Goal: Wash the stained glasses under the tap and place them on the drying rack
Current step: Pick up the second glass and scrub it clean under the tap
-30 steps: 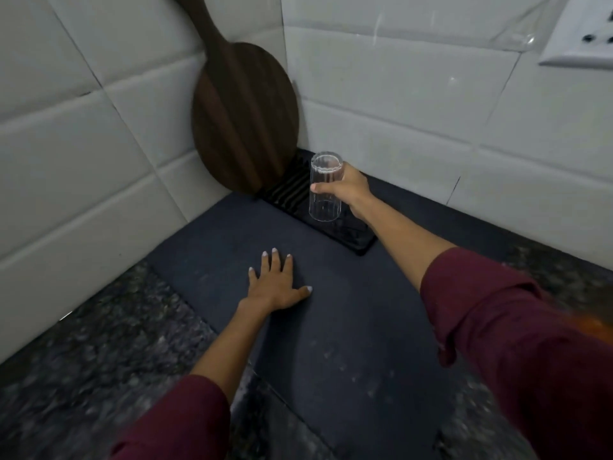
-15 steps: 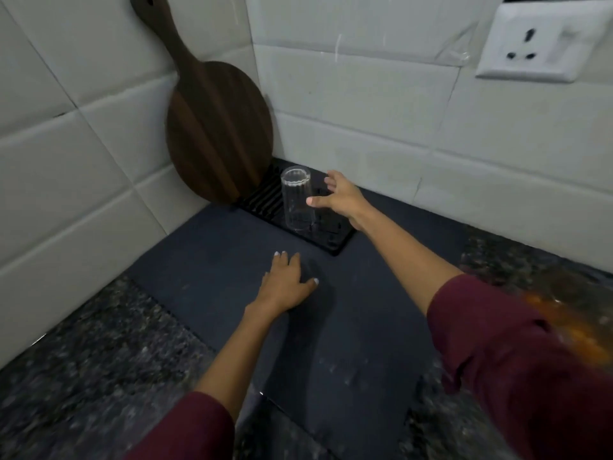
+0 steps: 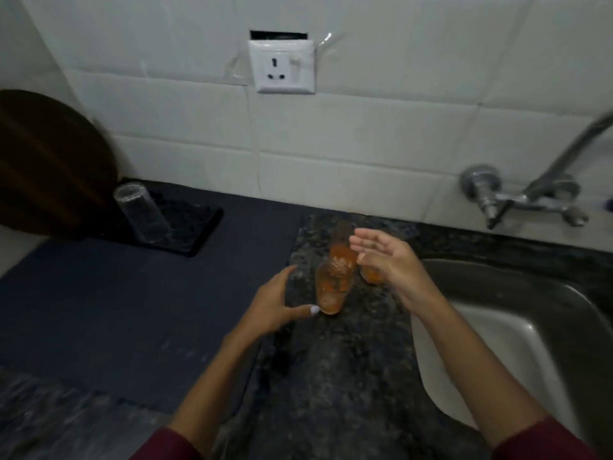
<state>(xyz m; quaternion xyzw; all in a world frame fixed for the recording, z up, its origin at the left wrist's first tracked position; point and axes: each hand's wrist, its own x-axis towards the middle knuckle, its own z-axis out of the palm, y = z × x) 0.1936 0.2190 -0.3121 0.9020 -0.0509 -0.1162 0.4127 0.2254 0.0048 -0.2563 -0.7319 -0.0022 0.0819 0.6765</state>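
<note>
Clean glass (image 3: 143, 212) upturned on drying rack (image 3: 195, 224), far left. Left hand (image 3: 272, 302) fingers spread beside nearest stained glass (image 3: 331, 287), thumb at its base. Right hand (image 3: 386, 260) loosely spread, hiding most of another stained glass (image 3: 371, 275); all blurred.

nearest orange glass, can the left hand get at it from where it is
Probably yes: the left hand is open right beside the nearest stained glass, thumb by its base, with nothing between them.

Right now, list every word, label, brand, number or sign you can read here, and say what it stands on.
None can be read.
Wall socket: plain white, no lettering visible.
Tap: no mark legible; blurred.
Stained glasses: orange residue only, no print.
Clean glass on the drying rack: no text.
</note>
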